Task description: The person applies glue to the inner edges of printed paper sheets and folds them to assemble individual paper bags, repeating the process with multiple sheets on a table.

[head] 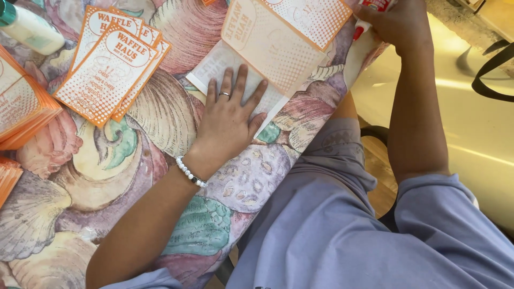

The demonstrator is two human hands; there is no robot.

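My left hand (230,115) lies flat, fingers spread, on a flattened orange-and-white paper sleeve (267,48) near the table's right edge, pressing down its pale lower flap. A ring is on one finger and a white bead bracelet is at the wrist. My right hand (393,24) is at the top right, closed around a glue stick (364,24) with a red tip and white body, its tip close to the sleeve's right edge.
A fanned pile of several orange-and-white sleeves (110,67) lies at upper left. More orange stacks (21,109) sit at the left edge. A white bottle with a teal cap (29,28) lies at top left. The tablecloth (107,176) has a shell print.
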